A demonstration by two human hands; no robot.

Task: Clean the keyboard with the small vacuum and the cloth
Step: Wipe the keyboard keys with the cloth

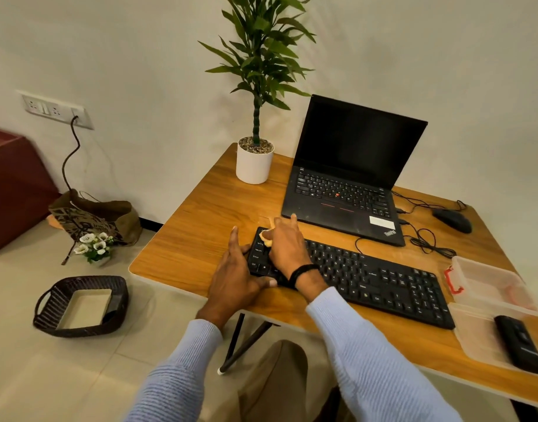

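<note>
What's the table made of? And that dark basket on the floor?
The table looks like wood or wood-look laminate, smooth, with orange-brown grain lines. The basket seems woven wicker or plastic strands, dark brown; ribbed weave shows on its walls.

Best open spot on the table is the left side, bare wood from the plant pot to the near edge. The keyboard runs across the middle, its left end under the left hand and the right hand with a cloth. The laptop sits close behind, leaving a thin gap with a cable looping in. Right end's crowded: clear tub, lid, black gadget, mouse, tangled cords.
</note>
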